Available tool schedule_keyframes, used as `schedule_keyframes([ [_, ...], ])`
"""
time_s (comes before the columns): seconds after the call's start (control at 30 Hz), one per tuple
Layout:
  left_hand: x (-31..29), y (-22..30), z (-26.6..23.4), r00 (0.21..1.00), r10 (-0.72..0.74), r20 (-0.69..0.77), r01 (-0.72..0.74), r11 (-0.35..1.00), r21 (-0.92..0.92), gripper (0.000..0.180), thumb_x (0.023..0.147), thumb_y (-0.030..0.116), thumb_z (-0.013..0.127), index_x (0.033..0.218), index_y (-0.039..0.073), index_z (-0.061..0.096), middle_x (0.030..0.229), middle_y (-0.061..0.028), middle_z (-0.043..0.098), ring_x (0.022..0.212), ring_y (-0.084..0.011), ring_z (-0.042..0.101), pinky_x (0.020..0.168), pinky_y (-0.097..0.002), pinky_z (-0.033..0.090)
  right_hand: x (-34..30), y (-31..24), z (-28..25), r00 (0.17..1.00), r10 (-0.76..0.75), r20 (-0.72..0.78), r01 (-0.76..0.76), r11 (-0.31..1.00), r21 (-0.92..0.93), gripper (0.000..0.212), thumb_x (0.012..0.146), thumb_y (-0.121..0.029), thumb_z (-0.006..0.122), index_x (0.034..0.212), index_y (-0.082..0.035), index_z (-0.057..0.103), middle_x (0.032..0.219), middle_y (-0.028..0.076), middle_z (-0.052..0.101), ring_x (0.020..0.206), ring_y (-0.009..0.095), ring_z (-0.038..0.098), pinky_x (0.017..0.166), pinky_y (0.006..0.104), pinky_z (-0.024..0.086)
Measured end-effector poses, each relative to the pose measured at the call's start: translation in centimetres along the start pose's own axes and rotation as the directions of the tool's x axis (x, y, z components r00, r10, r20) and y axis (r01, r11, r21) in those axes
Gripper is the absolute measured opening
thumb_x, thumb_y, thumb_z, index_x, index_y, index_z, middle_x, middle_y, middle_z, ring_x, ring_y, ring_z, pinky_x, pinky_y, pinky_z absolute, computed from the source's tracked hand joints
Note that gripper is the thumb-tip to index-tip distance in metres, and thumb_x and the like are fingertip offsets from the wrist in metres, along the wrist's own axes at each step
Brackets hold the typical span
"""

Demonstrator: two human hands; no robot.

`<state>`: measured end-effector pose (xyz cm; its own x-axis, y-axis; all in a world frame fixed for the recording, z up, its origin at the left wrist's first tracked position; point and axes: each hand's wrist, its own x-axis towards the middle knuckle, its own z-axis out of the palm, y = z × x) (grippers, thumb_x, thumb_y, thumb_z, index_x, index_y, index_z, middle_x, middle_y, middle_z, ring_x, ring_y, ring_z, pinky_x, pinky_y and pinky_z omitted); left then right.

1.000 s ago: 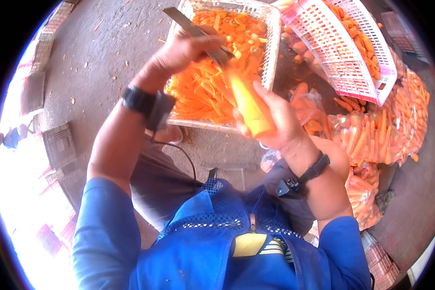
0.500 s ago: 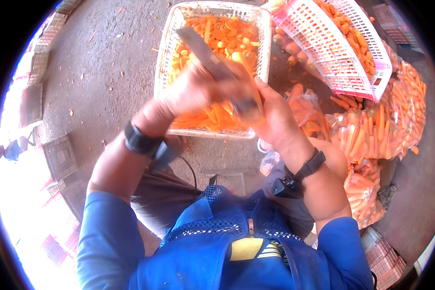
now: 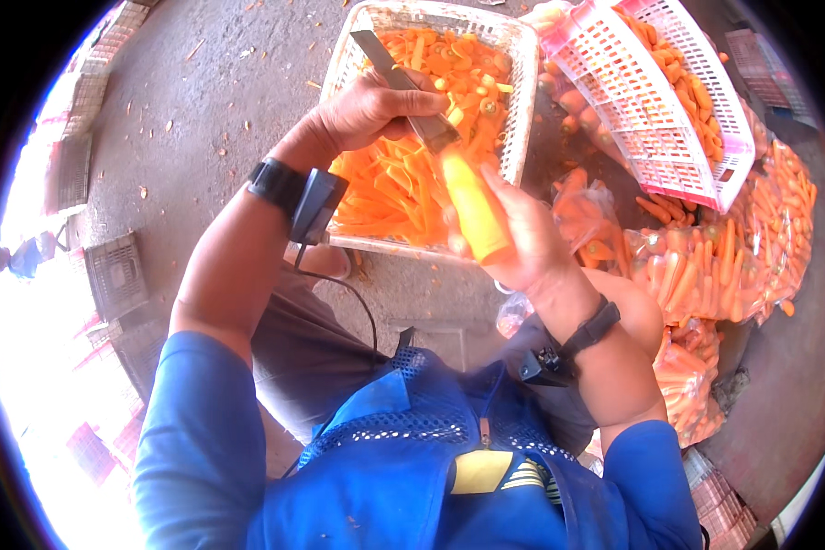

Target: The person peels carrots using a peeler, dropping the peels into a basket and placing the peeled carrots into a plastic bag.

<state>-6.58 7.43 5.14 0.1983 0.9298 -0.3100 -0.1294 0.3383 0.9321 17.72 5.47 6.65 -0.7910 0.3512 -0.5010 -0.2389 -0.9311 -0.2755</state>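
Observation:
In my left hand (image 3: 373,108), fingers wrapped round it, is a long flat grey metal tool that looks like a peeler (image 3: 396,75), its thumb lying across the top. The tool's lower end meets the upper end of a thick, smooth orange carrot (image 3: 477,213). My right hand (image 3: 525,229) grips that carrot, which slants down toward my knees. Below both hands is a white plastic crate (image 3: 526,101). Long orange peel ribbons (image 3: 385,197) fill its near part, and cut carrot pieces (image 3: 472,69) lie in its far part.
A pink-and-white basket (image 3: 605,101) of carrots stands tilted at the far right. Clear bags of carrots (image 3: 692,261) are piled on my right, with loose carrots (image 3: 660,209) beside them. Grey crates (image 3: 115,275) line the left. Scraps dot the concrete floor (image 3: 220,119).
My left hand, blurred before, is now sharper and has moved slightly up and right with the tool. The carrot, covered earlier, shows almost fully. The crate sits slightly farther right in view.

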Motion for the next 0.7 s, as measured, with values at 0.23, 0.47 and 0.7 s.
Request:
schedule_keyframes([
  [0.23, 2.0, -2.0, -1.3, 0.997, -0.055, -0.06, 0.048, 0.992, -0.118, 0.013, 0.089, 0.017, 0.068, 0.087, 0.005, 0.065, 0.07, 0.0022, 0.059, 0.046, -0.0021, 0.04, 0.04, -0.0169, 0.029, 0.6, -0.6, -1.0, 0.997, 0.019, -0.072, -0.023, 0.998, -0.058, 0.041, 0.101, -0.04, 0.041, 0.119, -0.005, 0.053, 0.085, 0.011, 0.063, 0.066, 0.023, 0.062, 0.059, 0.0361, 0.051],
  [0.47, 1.8, -4.1, -6.4, 0.894, 0.006, -0.448, 0.097, 0.974, 0.205, 0.024, 0.085, 0.025, 0.071, 0.087, 0.001, 0.068, 0.065, -0.0008, 0.064, 0.043, -0.0027, 0.042, 0.039, -0.018, 0.03, -0.5, -0.5, 0.0, 0.996, -0.031, -0.079, 0.027, 0.998, -0.051, 0.04, 0.1, -0.039, 0.047, 0.117, -0.005, 0.056, 0.085, 0.008, 0.064, 0.065, 0.02, 0.061, 0.058, 0.0317, 0.049],
  [0.7, 1.2, -1.4, -3.9, 0.806, 0.256, -0.535, -0.018, 0.912, 0.409, 0.022, 0.085, 0.024, 0.073, 0.088, 0.002, 0.069, 0.068, -0.0031, 0.066, 0.048, -0.0035, 0.045, 0.043, -0.0191, 0.033, 0.9, -1.2, -1.4, 0.953, -0.22, -0.208, 0.181, 0.965, -0.19, 0.037, 0.1, -0.034, 0.046, 0.12, -0.003, 0.052, 0.098, 0.009, 0.064, 0.083, 0.02, 0.064, 0.069, 0.0349, 0.055],
])
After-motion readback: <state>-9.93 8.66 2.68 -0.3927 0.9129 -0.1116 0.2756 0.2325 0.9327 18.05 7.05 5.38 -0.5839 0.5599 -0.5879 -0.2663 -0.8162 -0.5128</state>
